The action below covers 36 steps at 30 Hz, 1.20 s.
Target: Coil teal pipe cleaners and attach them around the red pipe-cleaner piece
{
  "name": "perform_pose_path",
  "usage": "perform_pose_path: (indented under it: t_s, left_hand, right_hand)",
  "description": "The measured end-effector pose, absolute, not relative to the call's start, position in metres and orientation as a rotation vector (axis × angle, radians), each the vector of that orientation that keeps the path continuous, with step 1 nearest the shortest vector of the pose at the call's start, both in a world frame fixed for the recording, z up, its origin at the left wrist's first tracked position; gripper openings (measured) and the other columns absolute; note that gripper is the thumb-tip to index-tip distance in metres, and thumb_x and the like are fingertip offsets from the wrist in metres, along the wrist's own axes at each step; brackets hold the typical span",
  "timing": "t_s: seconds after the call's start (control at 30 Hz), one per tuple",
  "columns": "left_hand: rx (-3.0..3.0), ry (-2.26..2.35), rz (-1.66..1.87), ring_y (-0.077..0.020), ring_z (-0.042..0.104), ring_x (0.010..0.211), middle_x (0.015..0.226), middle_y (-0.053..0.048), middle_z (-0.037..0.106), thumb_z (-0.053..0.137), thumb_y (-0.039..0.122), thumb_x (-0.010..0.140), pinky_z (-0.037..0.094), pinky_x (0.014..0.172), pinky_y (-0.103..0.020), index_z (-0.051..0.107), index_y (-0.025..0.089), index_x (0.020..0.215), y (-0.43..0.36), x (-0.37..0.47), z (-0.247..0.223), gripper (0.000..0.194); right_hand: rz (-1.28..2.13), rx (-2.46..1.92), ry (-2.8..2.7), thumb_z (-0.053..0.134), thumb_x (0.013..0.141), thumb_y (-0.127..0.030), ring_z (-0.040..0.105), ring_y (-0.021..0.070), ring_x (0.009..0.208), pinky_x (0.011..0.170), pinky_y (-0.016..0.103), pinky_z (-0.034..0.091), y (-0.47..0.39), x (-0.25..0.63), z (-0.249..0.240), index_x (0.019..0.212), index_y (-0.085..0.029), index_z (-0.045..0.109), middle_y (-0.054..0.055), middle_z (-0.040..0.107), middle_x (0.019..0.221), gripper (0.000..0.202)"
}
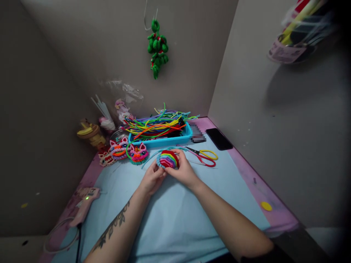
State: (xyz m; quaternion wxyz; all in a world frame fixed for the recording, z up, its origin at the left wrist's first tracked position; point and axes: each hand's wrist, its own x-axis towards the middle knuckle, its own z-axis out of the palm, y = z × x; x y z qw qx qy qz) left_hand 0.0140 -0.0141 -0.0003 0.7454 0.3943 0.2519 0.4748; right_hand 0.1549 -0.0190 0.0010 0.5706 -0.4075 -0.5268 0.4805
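Observation:
A small round rainbow-striped pipe-cleaner piece [169, 159] with a light blue fuzzy edge is held above the cloth between both hands. My left hand [152, 177] grips its lower left side, with fingers curled underneath. My right hand [185, 168] closes around its right side, thumb along the lower edge and fingers behind. Part of the piece is hidden by my fingers. Just behind it, light blue pipe cleaners [149, 158] lie on the cloth. Scissors [201, 157] with one yellow and one red handle rest to the right, beside my right hand.
A blue tray [161, 141] heaped with coloured pipe cleaners stands at the back. Several cat-faced pipe-cleaner pieces [139, 153] sit left of it. A lit pink glue gun [86, 206] with its cord lies left; a black phone [218, 139] lies right. Walls enclose the back and sides.

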Motion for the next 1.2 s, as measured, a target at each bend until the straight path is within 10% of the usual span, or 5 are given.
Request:
perform_pose_path:
  t_s: [0.27, 0.5, 1.2]
  left_hand:
    - [0.965, 0.704, 1.237, -0.0261, 0.056, 0.112, 0.129, -0.01, 0.055, 0.083, 0.03, 0.06, 0.047, 0.092, -0.034, 0.044, 0.025, 0.134, -0.01, 0.008, 0.0, 0.084]
    - [1.264, 0.798, 1.372, -0.0283, 0.039, 0.13, 0.138, -0.011, 0.046, 0.082, 0.027, 0.061, 0.037, 0.103, -0.033, 0.053, 0.023, 0.125, -0.005, -0.001, -0.002, 0.07]
    - [1.23, 0.782, 1.362, -0.0292, 0.049, 0.119, 0.123, -0.01, 0.056, 0.085, 0.029, 0.056, 0.042, 0.097, -0.036, 0.055, 0.022, 0.118, -0.014, 0.007, 0.008, 0.068]
  right_hand:
    - [1.078, -0.885, -1.344, 0.068, 0.074, -0.023, 0.054, 0.0227, 0.109, 0.095, 0.036, 0.042, -0.028, 0.163, 0.01, 0.125, -0.026, 0.043, 0.008, 0.054, 0.124, 0.057]
    - [1.25, -0.877, -1.395, 0.074, 0.069, -0.028, 0.058, 0.0213, 0.093, 0.086, 0.035, 0.045, -0.023, 0.17, 0.019, 0.103, -0.021, 0.061, 0.004, 0.065, 0.098, 0.037]
    - [1.585, -0.697, -1.209, 0.079, 0.063, -0.03, 0.061, 0.0188, 0.087, 0.081, 0.032, 0.045, -0.024, 0.177, 0.02, 0.105, -0.022, 0.06, 0.002, 0.065, 0.096, 0.047]
